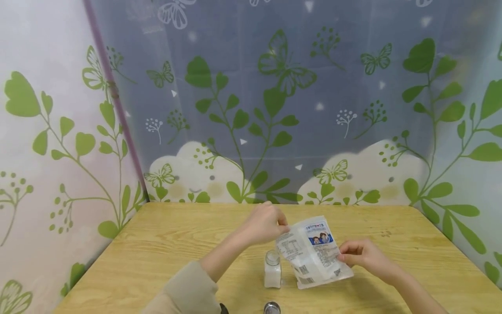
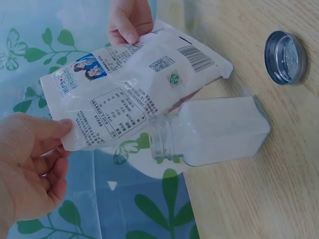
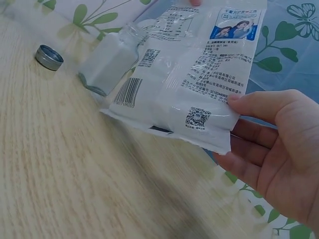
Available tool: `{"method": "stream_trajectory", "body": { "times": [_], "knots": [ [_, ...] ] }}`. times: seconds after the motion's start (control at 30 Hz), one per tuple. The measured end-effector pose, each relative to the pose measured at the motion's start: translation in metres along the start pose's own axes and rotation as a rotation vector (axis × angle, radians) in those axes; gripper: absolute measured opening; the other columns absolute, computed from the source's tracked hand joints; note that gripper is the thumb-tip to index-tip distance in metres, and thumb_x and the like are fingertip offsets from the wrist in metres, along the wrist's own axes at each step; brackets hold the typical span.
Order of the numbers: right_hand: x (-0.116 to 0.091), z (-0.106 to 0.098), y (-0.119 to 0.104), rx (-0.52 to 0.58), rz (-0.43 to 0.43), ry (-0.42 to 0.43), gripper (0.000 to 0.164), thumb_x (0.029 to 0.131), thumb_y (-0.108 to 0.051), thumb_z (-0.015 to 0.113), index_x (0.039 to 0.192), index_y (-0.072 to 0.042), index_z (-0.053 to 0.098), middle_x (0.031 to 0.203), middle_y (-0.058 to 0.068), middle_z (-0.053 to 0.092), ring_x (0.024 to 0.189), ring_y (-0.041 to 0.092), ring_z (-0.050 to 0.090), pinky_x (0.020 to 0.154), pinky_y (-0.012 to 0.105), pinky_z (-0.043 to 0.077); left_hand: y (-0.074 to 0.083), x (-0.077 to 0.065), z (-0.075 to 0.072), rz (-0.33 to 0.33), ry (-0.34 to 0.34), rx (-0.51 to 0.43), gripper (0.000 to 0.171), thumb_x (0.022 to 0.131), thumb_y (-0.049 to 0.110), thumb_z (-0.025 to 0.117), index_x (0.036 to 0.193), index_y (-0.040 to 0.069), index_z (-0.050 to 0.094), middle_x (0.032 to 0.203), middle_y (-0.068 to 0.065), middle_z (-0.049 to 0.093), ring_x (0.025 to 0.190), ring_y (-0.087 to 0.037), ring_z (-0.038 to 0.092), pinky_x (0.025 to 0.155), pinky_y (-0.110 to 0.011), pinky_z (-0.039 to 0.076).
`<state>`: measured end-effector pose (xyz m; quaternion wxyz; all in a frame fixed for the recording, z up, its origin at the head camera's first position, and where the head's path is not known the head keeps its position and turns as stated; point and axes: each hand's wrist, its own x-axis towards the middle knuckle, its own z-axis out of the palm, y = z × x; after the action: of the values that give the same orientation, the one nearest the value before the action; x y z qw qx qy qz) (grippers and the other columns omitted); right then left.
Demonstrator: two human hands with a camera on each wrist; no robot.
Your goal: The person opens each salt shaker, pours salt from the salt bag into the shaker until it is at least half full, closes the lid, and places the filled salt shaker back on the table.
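A white printed plastic packet (image 1: 313, 253) with a small blue picture is held tilted between both hands. My left hand (image 1: 264, 222) pinches its upper left corner; in the left wrist view the thumb (image 2: 60, 128) lies on that corner. Along the packet's right edge, my right hand (image 1: 366, 259) grips it, thumb in front and fingers behind. Just left of the packet stands a glass jar (image 1: 273, 272) without its lid, holding white contents almost up to the neck. Nearer to me, a metal lid with holes (image 2: 285, 57) lies on the table.
The wooden table (image 1: 164, 235) reaches back to a printed curtain (image 1: 243, 109) with leaves and butterflies. More curtain rises along the left and right sides. The jar stands close to the packet's lower left edge.
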<state>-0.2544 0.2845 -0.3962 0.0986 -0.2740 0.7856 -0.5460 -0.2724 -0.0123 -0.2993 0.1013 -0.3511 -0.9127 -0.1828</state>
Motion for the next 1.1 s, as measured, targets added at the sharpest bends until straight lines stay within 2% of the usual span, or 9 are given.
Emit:
{"method": "stream_trajectory", "body": {
  "times": [0.17, 0.37, 0.53, 0.63, 0.8, 0.97, 1.1],
  "knots": [
    [-0.003, 0.002, 0.005, -0.009, 0.010, 0.017, 0.020, 0.091, -0.009, 0.055, 0.093, 0.010, 0.060, 0.087, -0.002, 0.063, 0.075, 0.011, 0.060, 0.067, 0.032, 0.052, 0.010, 0.009, -0.001, 0.019, -0.005, 0.017, 0.010, 0.083, 0.021, 0.069, 0.078, 0.014, 0.075, 0.078, 0.010, 0.066, 0.075, -0.008, 0.048, 0.077, -0.026, 0.037],
    [-0.007, 0.003, 0.011, 0.006, -0.013, -0.009, 0.018, 0.091, -0.007, 0.054, 0.090, 0.011, 0.059, 0.087, -0.002, 0.064, 0.074, 0.013, 0.062, 0.070, 0.034, 0.053, 0.025, 0.022, -0.003, 0.071, 0.006, 0.030, 0.010, 0.084, 0.022, 0.068, 0.080, 0.015, 0.074, 0.078, 0.011, 0.061, 0.074, -0.007, 0.045, 0.077, -0.024, 0.036],
    [-0.007, 0.003, 0.014, -0.001, -0.024, -0.008, 0.021, 0.092, -0.004, 0.053, 0.099, 0.014, 0.060, 0.091, 0.004, 0.068, 0.074, 0.016, 0.063, 0.068, 0.035, 0.053, 0.038, 0.034, -0.004, 0.104, 0.007, 0.066, 0.010, 0.084, 0.023, 0.068, 0.082, 0.016, 0.074, 0.076, 0.012, 0.060, 0.073, -0.007, 0.045, 0.074, -0.020, 0.035],
    [-0.007, 0.005, 0.016, -0.022, -0.024, 0.010, 0.024, 0.091, -0.004, 0.054, 0.105, 0.016, 0.059, 0.095, 0.006, 0.068, 0.076, 0.013, 0.063, 0.066, 0.034, 0.052, 0.044, 0.039, -0.002, 0.120, 0.002, 0.074, 0.010, 0.084, 0.023, 0.068, 0.081, 0.016, 0.074, 0.076, 0.013, 0.062, 0.075, -0.006, 0.048, 0.077, -0.021, 0.036],
    [-0.006, 0.007, 0.017, -0.057, 0.014, 0.018, 0.028, 0.090, -0.007, 0.057, 0.108, 0.015, 0.059, 0.094, 0.005, 0.068, 0.075, 0.012, 0.061, 0.063, 0.031, 0.051, 0.050, 0.043, 0.000, 0.117, -0.005, 0.072, 0.009, 0.084, 0.023, 0.068, 0.080, 0.017, 0.074, 0.076, 0.013, 0.063, 0.080, -0.007, 0.050, 0.083, -0.024, 0.037],
    [-0.004, 0.008, 0.015, -0.082, 0.047, 0.008, 0.032, 0.088, -0.010, 0.060, 0.110, 0.013, 0.059, 0.092, 0.010, 0.069, 0.067, 0.013, 0.059, 0.058, 0.028, 0.049, 0.052, 0.048, 0.003, 0.113, 0.011, 0.118, 0.008, 0.084, 0.024, 0.069, 0.083, 0.018, 0.074, 0.079, 0.011, 0.063, 0.080, -0.008, 0.049, 0.075, -0.021, 0.035],
    [-0.003, 0.007, 0.012, -0.110, 0.050, 0.035, 0.030, 0.088, -0.010, 0.059, 0.108, 0.014, 0.059, 0.087, 0.012, 0.067, 0.061, 0.012, 0.055, 0.054, 0.026, 0.047, 0.052, 0.055, 0.006, 0.127, 0.030, 0.147, 0.009, 0.084, 0.025, 0.068, 0.083, 0.019, 0.075, 0.080, 0.011, 0.063, 0.079, -0.008, 0.049, 0.072, -0.020, 0.034]
  ]
}}
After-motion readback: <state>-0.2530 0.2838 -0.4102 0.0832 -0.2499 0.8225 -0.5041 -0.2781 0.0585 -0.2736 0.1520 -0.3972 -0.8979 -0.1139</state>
